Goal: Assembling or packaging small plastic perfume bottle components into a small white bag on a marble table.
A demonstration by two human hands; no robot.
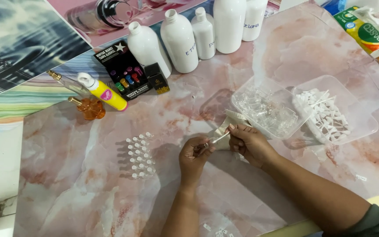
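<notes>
Left hand (194,154) pinching small vial (205,144), right hand (248,141) gripping white applicator stick (220,138), beside clear tubs (268,109).

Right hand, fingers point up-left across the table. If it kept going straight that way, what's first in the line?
Right hand holds a thin white tube aimed at the left hand, which is pinching a small clear vial. That vial and the left fingers come first, practically touching already. Depth is hard to judge.

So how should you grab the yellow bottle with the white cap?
Grip the yellow bottle around the middle of its body, coming down from above. It lies on its side, so its round body faces up, and a small orange bottle sits close beside it, crowding a low sideways approach.
</notes>
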